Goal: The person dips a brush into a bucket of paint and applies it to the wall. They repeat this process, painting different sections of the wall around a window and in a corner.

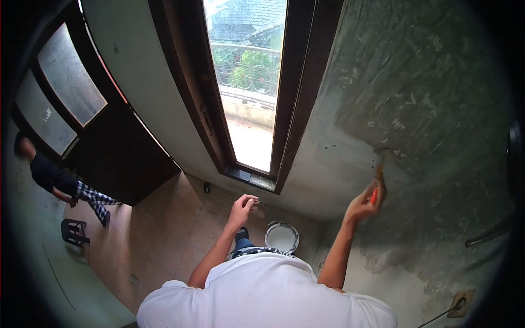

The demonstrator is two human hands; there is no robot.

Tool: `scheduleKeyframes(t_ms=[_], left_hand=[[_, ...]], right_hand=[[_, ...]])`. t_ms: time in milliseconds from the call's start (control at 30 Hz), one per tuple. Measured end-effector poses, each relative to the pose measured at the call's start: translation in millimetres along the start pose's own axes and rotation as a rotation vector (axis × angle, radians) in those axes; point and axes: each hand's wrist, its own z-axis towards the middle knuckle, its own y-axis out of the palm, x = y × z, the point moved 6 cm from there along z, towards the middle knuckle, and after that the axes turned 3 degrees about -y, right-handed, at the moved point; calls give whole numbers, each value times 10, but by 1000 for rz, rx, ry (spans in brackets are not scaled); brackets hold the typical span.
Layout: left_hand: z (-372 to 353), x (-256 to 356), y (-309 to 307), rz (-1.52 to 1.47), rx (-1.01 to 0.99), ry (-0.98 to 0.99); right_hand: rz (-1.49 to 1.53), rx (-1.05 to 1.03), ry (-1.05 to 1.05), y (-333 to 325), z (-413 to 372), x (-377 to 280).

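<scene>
A paintbrush [378, 169] with an orange-red handle is in my right hand [367, 203], fingers wrapped round it. Its bristle end meets the grey-green, patchy wall [404, 120] on the right, beside a lighter area. My left hand [244, 210] hangs in the air below the window, its fingers apart and slightly curled, with nothing in it. On the floor in front of my body stands a round bucket [282, 237] with white contents.
A tall window with a dark frame [303, 98] rises ahead. At the left, a person [52, 177] in checked trousers stands by a dark door [123, 147], near a small dark stool [75, 232]. A wall socket [461, 303] with a cable sits at lower right.
</scene>
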Motion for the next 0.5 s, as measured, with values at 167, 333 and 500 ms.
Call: scheduleKeyframes(t_ms=[167,333,500], left_hand=[[-65,127,286,-3,-58,63],[-100,359,618,58,-99,72],[-178,382,743,111,-95,92]], right_hand=[[231,-130,-6,87,-51,-584],[204,-42,101,-231,234,110],[22,161,120,-838,579,615]])
